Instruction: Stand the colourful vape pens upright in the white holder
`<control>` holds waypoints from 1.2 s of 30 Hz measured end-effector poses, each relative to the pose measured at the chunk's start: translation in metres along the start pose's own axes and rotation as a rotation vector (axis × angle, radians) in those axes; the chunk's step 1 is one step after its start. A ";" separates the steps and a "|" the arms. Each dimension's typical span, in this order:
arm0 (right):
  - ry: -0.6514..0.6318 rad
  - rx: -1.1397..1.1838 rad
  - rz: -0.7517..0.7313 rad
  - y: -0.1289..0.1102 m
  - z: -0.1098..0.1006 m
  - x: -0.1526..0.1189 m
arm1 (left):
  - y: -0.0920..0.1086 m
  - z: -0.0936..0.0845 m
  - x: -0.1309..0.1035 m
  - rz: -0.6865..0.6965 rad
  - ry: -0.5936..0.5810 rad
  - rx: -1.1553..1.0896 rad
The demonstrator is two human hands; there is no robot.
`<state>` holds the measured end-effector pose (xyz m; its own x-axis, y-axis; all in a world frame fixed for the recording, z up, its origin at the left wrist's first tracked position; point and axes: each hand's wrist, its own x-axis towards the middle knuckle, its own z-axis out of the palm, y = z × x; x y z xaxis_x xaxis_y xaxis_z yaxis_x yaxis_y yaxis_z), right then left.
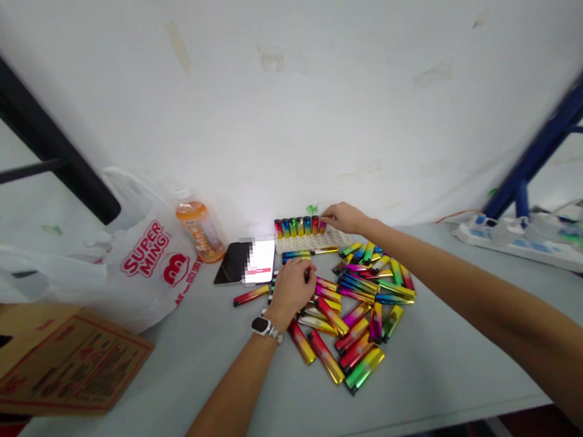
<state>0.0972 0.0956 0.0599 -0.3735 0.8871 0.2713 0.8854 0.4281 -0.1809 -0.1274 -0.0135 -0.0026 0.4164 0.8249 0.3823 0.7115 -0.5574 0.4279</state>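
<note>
Row of upright lighters point(293, 228), 7 incl. the end lighter point(323, 226), stands along the far edge of the pale holed tray point(318, 242), by the wall point(284, 112). Right hand point(344, 218) has its fingertips on the end lighter's top, prob. a light pinch; can't tell if its base is fully seated. Main risk, IMO: a sideways nudge b/c the row is tight, so one knock could tip neighbours; slick foil-look wraps could also slip in the fingers. Tray looks light, might skid if pushed. Left hand point(292, 286) is curled over the left side of the loose pile of lighters point(352, 336); can't tell if it grips one. Pile lies every which way, so a careless drag could prob. roll some off toward the near edge. Materials: lighters = slim, shiny, red/green/blue/pink fading to gold, w/ dark ends; tray = plastic-looking grid, lots of small holes. Bench point(432, 375) = smooth, grey, flat. Further out, left: flat glossy tablet point(232, 262), clear bottle w/ orange contents point(200, 228), thin crinkly carrier bag point(140, 269), boxy brown carton point(72, 360). Far right: long white power strip point(523, 245), hard-edged.
</note>
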 end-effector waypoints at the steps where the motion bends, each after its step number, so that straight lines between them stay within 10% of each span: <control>1: 0.023 -0.009 0.017 -0.002 0.001 -0.001 | 0.000 0.000 0.000 0.002 0.002 0.002; 9: 0.207 -0.048 0.238 -0.017 0.023 -0.010 | 0.001 -0.001 0.000 -0.018 -0.010 0.018; 20: 0.148 -0.168 0.228 -0.033 0.020 -0.032 | -0.001 0.001 0.001 -0.004 0.001 0.016; 36: -0.261 -0.311 -0.051 -0.057 0.023 -0.043 | 0.000 0.000 -0.001 0.000 -0.001 0.026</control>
<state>0.0566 0.0376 0.0369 -0.4413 0.8972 0.0165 0.8904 0.4355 0.1324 -0.1281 -0.0140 -0.0030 0.4171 0.8251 0.3810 0.7258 -0.5547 0.4068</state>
